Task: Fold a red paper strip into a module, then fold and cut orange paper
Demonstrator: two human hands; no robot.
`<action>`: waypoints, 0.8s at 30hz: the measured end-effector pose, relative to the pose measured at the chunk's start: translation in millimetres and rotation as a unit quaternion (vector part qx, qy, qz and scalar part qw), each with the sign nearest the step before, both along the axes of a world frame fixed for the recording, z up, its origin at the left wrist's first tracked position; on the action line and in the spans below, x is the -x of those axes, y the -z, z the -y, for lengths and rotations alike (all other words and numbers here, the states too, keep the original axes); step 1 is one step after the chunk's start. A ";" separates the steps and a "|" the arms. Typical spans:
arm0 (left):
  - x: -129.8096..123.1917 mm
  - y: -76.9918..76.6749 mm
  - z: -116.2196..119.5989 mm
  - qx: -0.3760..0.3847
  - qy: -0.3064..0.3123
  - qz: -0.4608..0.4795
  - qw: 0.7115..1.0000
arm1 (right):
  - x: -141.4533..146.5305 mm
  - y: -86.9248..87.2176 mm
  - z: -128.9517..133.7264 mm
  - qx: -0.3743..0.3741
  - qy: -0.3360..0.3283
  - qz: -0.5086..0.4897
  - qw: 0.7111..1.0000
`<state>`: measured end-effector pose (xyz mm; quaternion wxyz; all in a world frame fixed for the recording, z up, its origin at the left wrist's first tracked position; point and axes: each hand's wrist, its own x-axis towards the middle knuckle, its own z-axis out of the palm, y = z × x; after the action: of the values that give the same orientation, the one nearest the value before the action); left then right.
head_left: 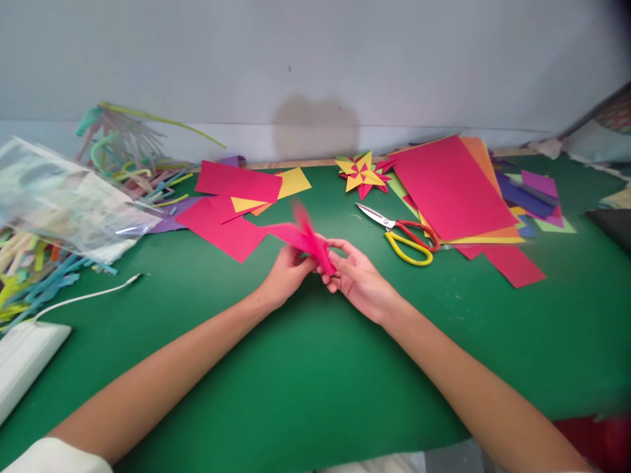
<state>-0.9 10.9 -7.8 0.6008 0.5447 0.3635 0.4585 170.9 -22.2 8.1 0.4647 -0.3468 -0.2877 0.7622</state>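
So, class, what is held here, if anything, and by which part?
Folded red paper, held near its lower end by the left grip and the right grip; its upper part is blurred.

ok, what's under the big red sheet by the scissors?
Under the big red sheet: orange paper shows at the right, yellow paper along the bottom, smaller red paper sticking out below. The rest is covered; can't count layers.

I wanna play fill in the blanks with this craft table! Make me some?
1. The pinkish-red piece in the left hand and right hand is made of ____.
2. The scissors have one red handle; the other is ____.
3. The tabletop is ____.
4. The clear bag is on the scissors' ____ side.

Missing words: paper; yellow; green; left.
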 end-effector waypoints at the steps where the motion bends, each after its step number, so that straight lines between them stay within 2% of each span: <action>1: -0.4 0.8 0.3 0.004 -0.004 0.007 1.000 | 0.9 0.0 0.3 0.003 0.006 0.005 1.000; 5: -2.0 4.5 -0.3 0.011 -0.030 0.014 0.999 | 1.2 2.7 -1.6 -0.021 0.068 0.047 0.996; 11: 0.7 -1.1 1.8 -0.013 0.036 0.003 0.999 | -1.8 6.4 -4.9 -0.054 0.154 0.085 0.983; 14: 0.1 -4.0 3.3 -0.026 0.026 -0.020 0.999 | 0.1 5.6 -4.0 -0.076 0.152 0.102 0.980; 18: -1.2 -2.4 2.2 -0.014 -0.026 -0.038 0.999 | 3.5 3.2 -1.5 -0.089 0.128 0.121 0.980; 24: 0.1 2.1 0.5 0.005 -0.041 -0.011 0.999 | 1.4 1.1 -1.0 -0.063 0.111 0.122 0.984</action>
<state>-1.0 10.4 -9.9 0.5804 0.5308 0.3945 0.4752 169.5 -21.2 6.9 0.5285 -0.4370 -0.3490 0.6387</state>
